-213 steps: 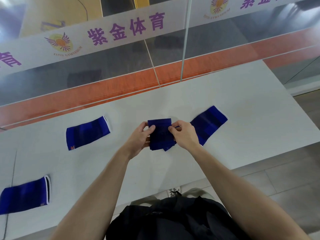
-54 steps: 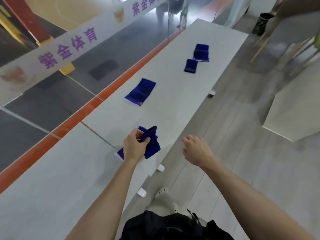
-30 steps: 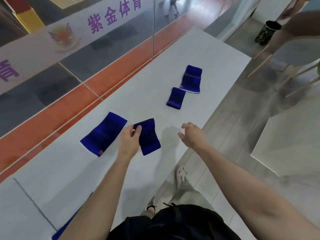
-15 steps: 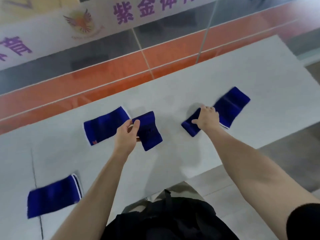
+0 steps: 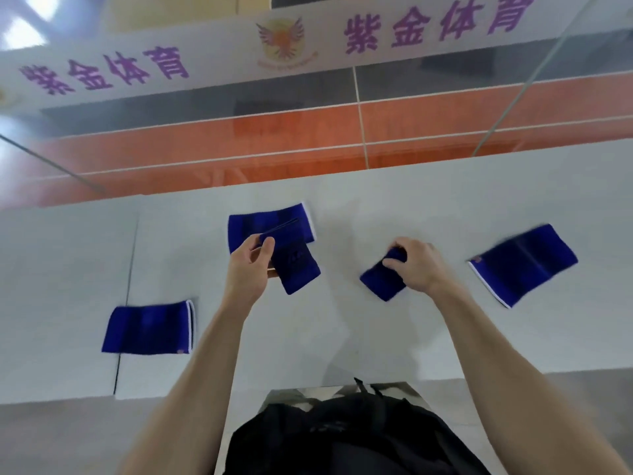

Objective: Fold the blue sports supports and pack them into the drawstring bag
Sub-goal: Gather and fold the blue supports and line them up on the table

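My left hand (image 5: pixel 248 265) pinches a folded blue support (image 5: pixel 297 269) just above the white table (image 5: pixel 376 214). Partly behind it an unfolded blue support (image 5: pixel 253 224) with a white edge lies flat. My right hand (image 5: pixel 419 264) grips the top of a second folded blue support (image 5: pixel 378 281) on the table. Two more unfolded supports lie flat: one at the left (image 5: pixel 149 329) and one at the right (image 5: pixel 524 265). A black bag (image 5: pixel 342 437) sits at my waist, below the table's near edge.
A glass wall with a white banner bearing purple characters (image 5: pixel 428 25) rises behind the table's far edge. A dark seam (image 5: pixel 125 303) crosses the tabletop at the left. Grey floor shows below the near edge.
My right hand has closed round the folded support it was touching. The view has swung, so the supports sit lower and nearer. My left hand keeps its folded support.
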The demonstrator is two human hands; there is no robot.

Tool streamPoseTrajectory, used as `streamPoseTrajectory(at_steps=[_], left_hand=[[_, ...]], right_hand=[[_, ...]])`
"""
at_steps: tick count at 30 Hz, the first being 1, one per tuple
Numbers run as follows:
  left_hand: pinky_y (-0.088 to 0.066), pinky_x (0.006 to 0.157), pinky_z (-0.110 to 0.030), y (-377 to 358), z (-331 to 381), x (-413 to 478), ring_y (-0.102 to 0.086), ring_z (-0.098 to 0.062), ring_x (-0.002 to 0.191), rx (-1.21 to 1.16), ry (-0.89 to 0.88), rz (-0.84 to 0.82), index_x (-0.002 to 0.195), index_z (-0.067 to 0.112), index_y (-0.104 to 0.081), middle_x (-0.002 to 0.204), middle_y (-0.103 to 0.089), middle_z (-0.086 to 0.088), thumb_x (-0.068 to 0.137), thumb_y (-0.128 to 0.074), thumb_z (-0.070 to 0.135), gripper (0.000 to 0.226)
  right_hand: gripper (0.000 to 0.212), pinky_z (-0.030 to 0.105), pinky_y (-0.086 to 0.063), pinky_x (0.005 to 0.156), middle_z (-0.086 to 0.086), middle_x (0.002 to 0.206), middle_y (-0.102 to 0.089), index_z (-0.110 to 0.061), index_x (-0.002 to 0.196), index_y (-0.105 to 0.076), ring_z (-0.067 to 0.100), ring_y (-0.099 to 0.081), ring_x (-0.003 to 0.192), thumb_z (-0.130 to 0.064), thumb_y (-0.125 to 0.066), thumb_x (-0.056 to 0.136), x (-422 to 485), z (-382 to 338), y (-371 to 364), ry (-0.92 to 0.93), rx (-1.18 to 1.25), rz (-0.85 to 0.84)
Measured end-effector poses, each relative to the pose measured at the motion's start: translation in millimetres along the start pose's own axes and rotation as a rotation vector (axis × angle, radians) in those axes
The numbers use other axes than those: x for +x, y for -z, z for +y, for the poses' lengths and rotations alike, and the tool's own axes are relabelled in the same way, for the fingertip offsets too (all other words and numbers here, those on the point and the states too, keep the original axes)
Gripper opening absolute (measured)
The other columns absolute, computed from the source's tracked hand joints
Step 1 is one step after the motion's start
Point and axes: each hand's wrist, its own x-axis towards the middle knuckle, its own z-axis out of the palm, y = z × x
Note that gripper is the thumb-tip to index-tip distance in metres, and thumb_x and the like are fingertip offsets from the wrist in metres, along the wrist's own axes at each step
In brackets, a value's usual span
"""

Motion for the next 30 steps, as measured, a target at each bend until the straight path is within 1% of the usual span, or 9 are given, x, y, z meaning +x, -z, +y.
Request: streamPoseTrajectory(at_steps=[2,5,9,11,14,17,24,27,30], left_hand=[[-0.071,0.081,-0.041,16,-6,0,-0.082,-0.024,0.103,-0.003,0.003,0.008,0.128,0.016,-0.071,0.117,-0.083,-0.005,0.116,-0.059,0.029,0.022],[-0.071,0.083,-0.041,39,-12,2,-0.083,-0.022,0.101,0.002,-0.003,0.012,0.125,0.018,-0.074,0.111,-0.085,-0.001,0.114,-0.063,0.032,0.021],[-0.071,0.084,-0.043,76,-21,0,-0.084,-0.022,0.093,0.003,-0.017,0.006,0.118,0.017,-0.076,0.103,-0.086,-0.001,0.111,-0.067,0.036,0.022],[-0.071,0.085,-0.046,101,-26,-3,-0.084,-0.023,0.088,0.01,-0.029,0.007,0.114,0.017,-0.077,0.097,-0.086,-0.002,0.11,-0.068,0.037,0.022],[-0.07,0.088,-0.051,145,-33,-7,-0.084,-0.025,0.09,0.041,-0.075,-0.036,0.109,0.018,-0.078,0.094,-0.086,-0.002,0.111,-0.068,0.033,0.019],[-0.068,0.091,-0.057,183,-37,-7,-0.083,-0.026,0.097,0.06,-0.134,-0.128,0.114,0.017,-0.078,0.101,-0.086,-0.002,0.112,-0.066,0.029,0.017],[-0.067,0.096,-0.054,233,-39,-25,-0.081,-0.022,0.104,0.037,-0.179,-0.202,0.125,0.02,-0.076,0.109,-0.085,0.001,0.116,-0.057,0.026,0.022],[-0.066,0.099,-0.053,240,-41,-28,-0.081,-0.021,0.107,-0.014,-0.171,-0.201,0.128,0.02,-0.076,0.111,-0.085,0.0,0.117,-0.056,0.024,0.023],[-0.066,0.1,-0.053,246,-43,-30,-0.08,-0.022,0.109,-0.017,-0.2,-0.208,0.128,0.021,-0.075,0.114,-0.084,0.001,0.117,-0.054,0.021,0.024]], right_hand=[[0.019,0.028,-0.046,0.067,0.007,0.11,-0.073,-0.014,0.113,-0.074,0.026,-0.066,0.1,-0.004,-0.063,0.101,-9,-40,-7,0.071,-0.003,-0.034],[0.039,0.036,-0.056,0.085,0.004,0.119,-0.072,-0.019,0.128,-0.071,0.024,-0.067,0.106,0.002,-0.055,0.1,-29,-105,-20,0.162,-0.105,-0.11],[0.028,0.043,-0.063,0.086,-0.005,0.115,-0.075,-0.023,0.124,-0.069,0.019,-0.071,0.101,-0.007,-0.062,0.102,-66,-185,-49,0.297,-0.099,-0.142],[0.023,0.039,-0.063,0.085,-0.01,0.109,-0.076,-0.026,0.115,-0.075,0.014,-0.07,0.098,-0.009,-0.067,0.102,-82,-218,-68,0.35,-0.094,-0.159],[0.026,0.029,-0.059,0.086,-0.02,0.103,-0.07,-0.028,0.121,-0.082,0.009,-0.067,0.1,-0.012,-0.074,0.101,-98,-260,-100,0.403,-0.086,-0.157],[0.033,0.026,-0.058,0.085,-0.016,0.109,-0.073,-0.025,0.131,-0.076,0.008,-0.068,0.102,-0.013,-0.077,0.1,-104,-290,-136,0.415,-0.035,-0.056],[0.01,0.021,-0.052,0.08,-0.009,0.096,-0.075,-0.019,0.104,-0.075,0.008,-0.068,0.089,-0.017,-0.081,0.096,-108,-332,-187,0.467,0.06,0.243],[0.011,0.029,-0.056,0.084,-0.007,0.097,-0.072,-0.016,0.1,-0.076,0.011,-0.067,0.089,-0.018,-0.085,0.094,-107,-334,-198,0.486,0.078,0.33],[0.014,0.036,-0.056,0.096,-0.006,0.109,-0.064,-0.013,0.098,-0.08,0.016,-0.063,0.104,-0.018,-0.089,0.089,-108,-336,-214,0.483,0.09,0.431]])
